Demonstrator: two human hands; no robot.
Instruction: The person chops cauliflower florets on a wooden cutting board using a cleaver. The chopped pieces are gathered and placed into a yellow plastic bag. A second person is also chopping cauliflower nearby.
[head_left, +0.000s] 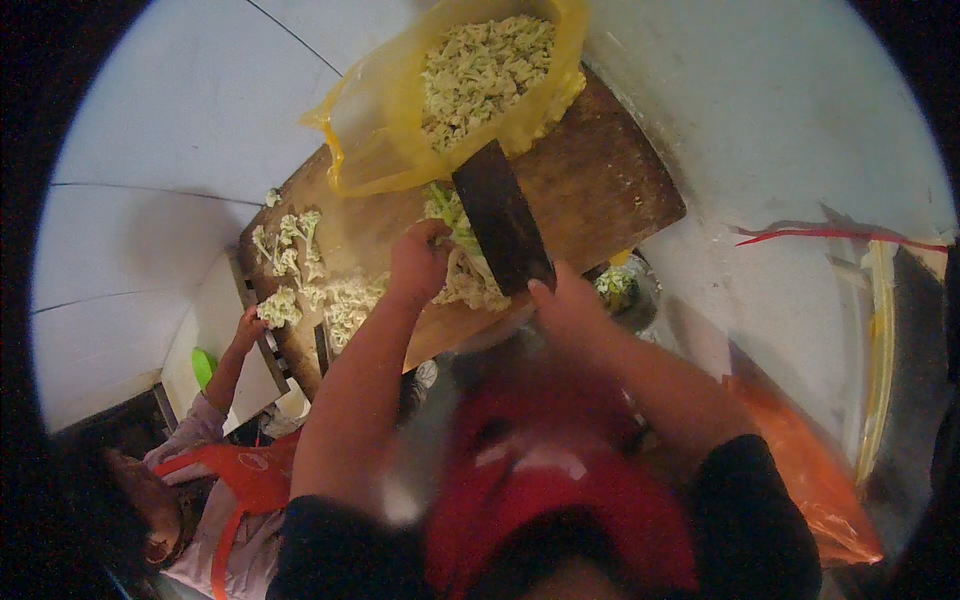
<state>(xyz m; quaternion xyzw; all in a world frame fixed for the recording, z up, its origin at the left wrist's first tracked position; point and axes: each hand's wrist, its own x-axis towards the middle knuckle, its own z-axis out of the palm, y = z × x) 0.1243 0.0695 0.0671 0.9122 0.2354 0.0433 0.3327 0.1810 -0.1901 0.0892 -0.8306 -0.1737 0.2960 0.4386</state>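
My right hand (564, 304) grips a dark, broad-bladed cleaver (499, 217) at its near end, the blade pointing away from me. Left of the blade, my left hand (420, 259) has its fingers bent around the edge of pale green cauliflower stalks (454, 214) on the wooden cutting board (607, 172). Cut cauliflower pieces (472, 285) lie between my hands, partly under the blade. Beyond the cleaver stands an open yellow plastic bag (375, 142), holding many chopped cauliflower pieces (487, 75).
At the left, a co-worker's hand (251, 330) touches a cauliflower floret (279, 307); more florets (307, 225) lie nearby. Another blade (322, 349) lies by the board's left edge. A metal bowl (645, 289) with green-white scraps sits below its right edge. An orange plastic bag (810, 472) lies at right.
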